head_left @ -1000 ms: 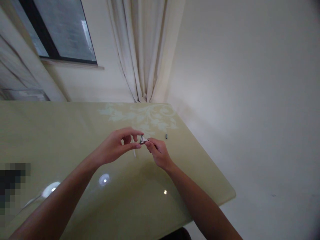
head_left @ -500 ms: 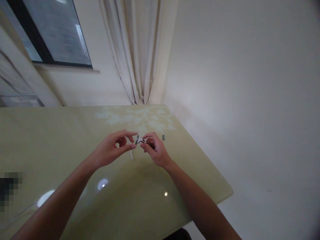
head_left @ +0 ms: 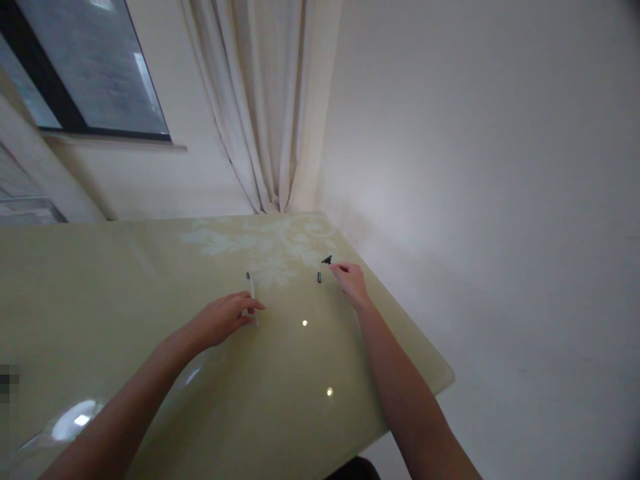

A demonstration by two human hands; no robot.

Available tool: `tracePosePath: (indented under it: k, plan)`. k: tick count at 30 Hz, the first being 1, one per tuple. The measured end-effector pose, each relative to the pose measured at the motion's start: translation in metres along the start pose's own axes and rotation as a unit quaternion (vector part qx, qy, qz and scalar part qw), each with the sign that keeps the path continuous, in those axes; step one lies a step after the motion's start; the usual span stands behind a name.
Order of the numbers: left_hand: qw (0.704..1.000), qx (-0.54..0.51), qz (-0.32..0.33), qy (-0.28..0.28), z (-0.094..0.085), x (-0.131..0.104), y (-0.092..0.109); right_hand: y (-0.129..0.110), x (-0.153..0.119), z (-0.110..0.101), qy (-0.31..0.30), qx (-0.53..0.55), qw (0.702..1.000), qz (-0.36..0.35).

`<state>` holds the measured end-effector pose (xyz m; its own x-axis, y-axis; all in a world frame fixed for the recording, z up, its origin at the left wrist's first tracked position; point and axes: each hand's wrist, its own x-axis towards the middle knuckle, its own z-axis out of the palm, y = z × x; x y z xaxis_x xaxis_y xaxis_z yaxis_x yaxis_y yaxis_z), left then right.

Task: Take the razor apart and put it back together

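My right hand (head_left: pixel 351 280) is closed on the handle end of a small dark razor (head_left: pixel 327 260), its head pointing up and left near the far right of the table. Just below the razor lies a small dark cartridge (head_left: pixel 319 277) on the tabletop. My left hand (head_left: pixel 227 317) hovers over the middle of the table with its fingers apart and nothing between them. Partly behind those fingers lies a thin white toothbrush (head_left: pixel 252 285) with a dark head at its far end.
The pale green glossy table (head_left: pixel 280 387) has a white floral pattern at its far edge. Beyond it hang beige curtains (head_left: pixel 270 120) beside a window (head_left: pixel 100 73). A plain wall (head_left: pixel 475 200) runs along the right side.
My hands have moved apart. The right one has carried the razor right and away from me; the left has let go of it and drawn back left, revealing more of the toothbrush.
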<state>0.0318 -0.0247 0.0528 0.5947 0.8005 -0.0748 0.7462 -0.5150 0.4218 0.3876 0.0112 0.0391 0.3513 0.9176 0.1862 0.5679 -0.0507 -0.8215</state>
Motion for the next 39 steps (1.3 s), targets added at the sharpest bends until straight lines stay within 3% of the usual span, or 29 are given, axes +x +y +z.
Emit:
tracePosePath:
  k: [8, 14, 18, 27, 32, 34, 36, 39]
  plan:
    - [0.995, 0.048, 0.079, 0.026, 0.004, 0.004, 0.006, 0.008, 0.007, 0.014, 0.03, -0.115, 0.993, -0.002]
    - [0.974, 0.142, 0.151, 0.09, 0.015, 0.006, 0.009, 0.014, 0.01, 0.018, 0.039, -0.134, 0.99, -0.009]
    - [0.969, 0.133, 0.183, 0.104, 0.022, 0.006, 0.006, 0.017, 0.011, 0.019, 0.044, -0.133, 0.99, -0.009]
    - [0.975, 0.037, 0.156, 0.155, 0.028, -0.011, 0.0, 0.019, 0.013, 0.023, 0.062, -0.105, 0.992, -0.014]
    - [0.969, 0.05, 0.127, 0.206, 0.03, -0.032, 0.004, 0.002, 0.005, 0.019, 0.076, -0.048, 0.995, -0.051]
    - [0.964, 0.068, 0.128, 0.221, 0.027, -0.036, 0.012, -0.013, -0.004, 0.023, 0.033, 0.013, 0.996, -0.08]
    - [0.96, 0.089, 0.142, 0.223, 0.024, -0.037, 0.025, -0.03, -0.019, 0.031, -0.087, 0.124, 0.983, -0.099]
    - [0.956, 0.113, 0.173, 0.21, 0.02, -0.031, 0.047, -0.055, -0.044, 0.047, -0.279, 0.241, 0.926, -0.082]
